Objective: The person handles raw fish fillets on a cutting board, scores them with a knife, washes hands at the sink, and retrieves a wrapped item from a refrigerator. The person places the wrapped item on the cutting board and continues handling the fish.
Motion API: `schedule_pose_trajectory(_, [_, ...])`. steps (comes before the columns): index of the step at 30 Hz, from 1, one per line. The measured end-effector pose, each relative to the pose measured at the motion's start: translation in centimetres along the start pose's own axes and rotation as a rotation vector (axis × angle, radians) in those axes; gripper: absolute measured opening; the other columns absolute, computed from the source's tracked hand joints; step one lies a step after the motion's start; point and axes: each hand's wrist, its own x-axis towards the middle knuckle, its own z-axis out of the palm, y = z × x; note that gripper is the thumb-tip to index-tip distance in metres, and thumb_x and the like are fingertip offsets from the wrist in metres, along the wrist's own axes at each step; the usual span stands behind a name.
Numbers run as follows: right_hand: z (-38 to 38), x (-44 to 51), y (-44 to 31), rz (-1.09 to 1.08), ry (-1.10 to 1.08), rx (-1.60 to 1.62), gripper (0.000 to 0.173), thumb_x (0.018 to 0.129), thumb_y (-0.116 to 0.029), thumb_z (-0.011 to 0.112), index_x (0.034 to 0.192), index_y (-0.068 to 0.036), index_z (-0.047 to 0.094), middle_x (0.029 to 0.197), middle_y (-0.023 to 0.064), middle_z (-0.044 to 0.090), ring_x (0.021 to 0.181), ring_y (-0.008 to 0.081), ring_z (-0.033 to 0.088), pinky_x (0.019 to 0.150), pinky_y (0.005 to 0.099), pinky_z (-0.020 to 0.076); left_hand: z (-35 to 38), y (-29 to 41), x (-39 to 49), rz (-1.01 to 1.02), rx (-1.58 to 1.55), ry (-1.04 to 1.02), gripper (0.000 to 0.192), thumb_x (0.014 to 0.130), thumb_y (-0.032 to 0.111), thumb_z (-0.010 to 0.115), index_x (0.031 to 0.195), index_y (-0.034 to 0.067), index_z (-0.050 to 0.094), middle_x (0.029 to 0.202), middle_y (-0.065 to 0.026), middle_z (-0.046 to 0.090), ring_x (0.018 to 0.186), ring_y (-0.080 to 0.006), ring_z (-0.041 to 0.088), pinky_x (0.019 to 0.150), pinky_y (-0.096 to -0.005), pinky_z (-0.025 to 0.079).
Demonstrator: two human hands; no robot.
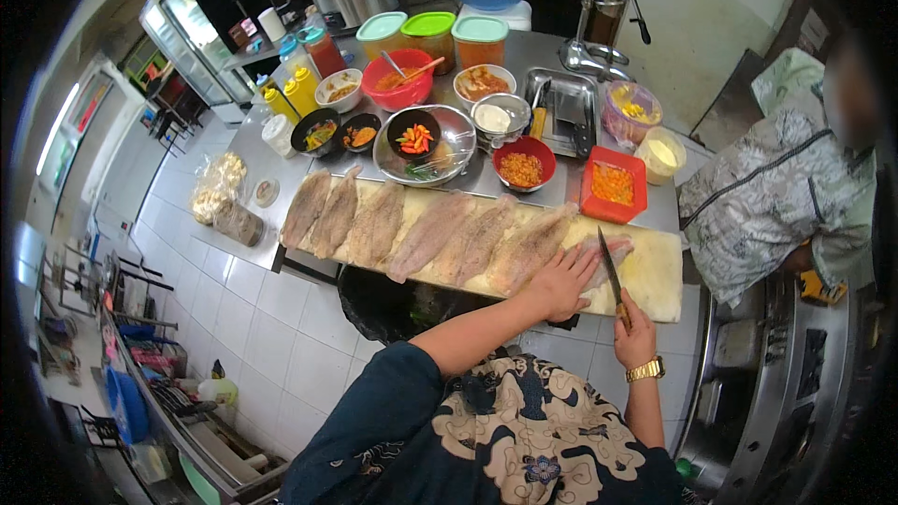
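My right hand (636, 332) grips the handle of a kitchen knife (610, 266), its blade pointing away from me over the rightmost fish fillet (616, 261). On that fillet's left part my left hand (563, 287) lies flat, fingers spread, hiding some of it. Whether the blade touches the flesh I cannot tell. A fillet dotted with seasoning (533, 247) lies just left of my left hand. Several more fillets (379, 223) rest side by side along the long pale cutting board (656, 273), some overlapping.
Behind the board stand a red square container of chopped orange food (614, 184), a red bowl (524, 163) and a steel bowl holding chillies (421, 145). A black-lined bin (379, 305) sits below the board's front edge. Another person (765, 175) is at the right, beside the stove (779, 372).
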Motion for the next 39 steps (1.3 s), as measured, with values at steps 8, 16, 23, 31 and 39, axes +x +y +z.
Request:
schedule_pose_trajectory(8, [-0.3, 1.0, 0.8, 0.002, -0.011, 0.107, 0.064, 0.089, -0.002, 0.063, 0.151, -0.016, 0.055, 0.106, 0.0228, 0.072, 0.095, 0.0392, 0.070, 0.088, 0.0465, 0.0551, 0.4, -0.4, -4.7, -0.011, -0.094, 0.017, 0.089, 0.099, 0.049, 0.059, 0.160, -0.006, 0.024, 0.169, -0.0242, 0.024, 0.158, -0.0374, 0.022, 0.129, -0.0479, 0.019])
schedule_pose_trajectory(16, [-1.6, 1.2, -3.9, -0.064, -0.100, 0.022, 0.063, 0.092, -0.007, 0.063, 0.153, -0.018, 0.053, 0.094, 0.0198, 0.069, 0.084, 0.0388, 0.067, 0.079, 0.0462, 0.0550, -3.1, -2.7, -11.3, -0.120, -0.258, 0.123, 0.071, 0.092, 0.029, 0.073, 0.149, -0.003, 0.044, 0.156, -0.0251, 0.045, 0.148, -0.0406, 0.040, 0.123, -0.0476, 0.033])
schedule_pose_trajectory(23, [0.5, 3.2, -7.4, -0.147, -0.217, -0.068, 0.063, 0.093, -0.011, 0.064, 0.154, -0.022, 0.051, 0.090, 0.0165, 0.066, 0.082, 0.0367, 0.068, 0.077, 0.0462, 0.0557, -1.1, -6.2, -11.2, -0.239, -0.060, 0.156, 0.062, 0.089, 0.020, 0.070, 0.143, -0.002, 0.051, 0.153, -0.0233, 0.049, 0.138, -0.0391, 0.050, 0.115, -0.0479, 0.042])
schedule_pose_trajectory(31, [-1.6, 3.4, -3.4, -0.170, -0.107, -0.022, 0.061, 0.084, -0.008, 0.070, 0.142, -0.024, 0.063, 0.102, 0.0129, 0.066, 0.093, 0.0351, 0.067, 0.083, 0.0443, 0.0564, -2.7, -5.9, -11.4, -0.280, -0.196, 0.097, 0.055, 0.092, 0.027, 0.068, 0.140, 0.003, 0.056, 0.150, -0.0210, 0.053, 0.137, -0.0396, 0.051, 0.112, -0.0474, 0.045])
schedule_pose_trajectory(39, [-4.9, 5.7, 6.0, -0.026, -0.027, -0.397, 0.045, 0.080, -0.008, 0.073, 0.124, -0.018, 0.073, 0.110, 0.0123, 0.065, 0.101, 0.0335, 0.064, 0.087, 0.0455, 0.0545, -2.4, -6.0, -8.7, -0.287, -0.109, 0.237, 0.042, 0.093, 0.027, 0.068, 0.126, 0.002, 0.062, 0.129, -0.0182, 0.062, 0.125, -0.0366, 0.058, 0.107, -0.0477, 0.048])
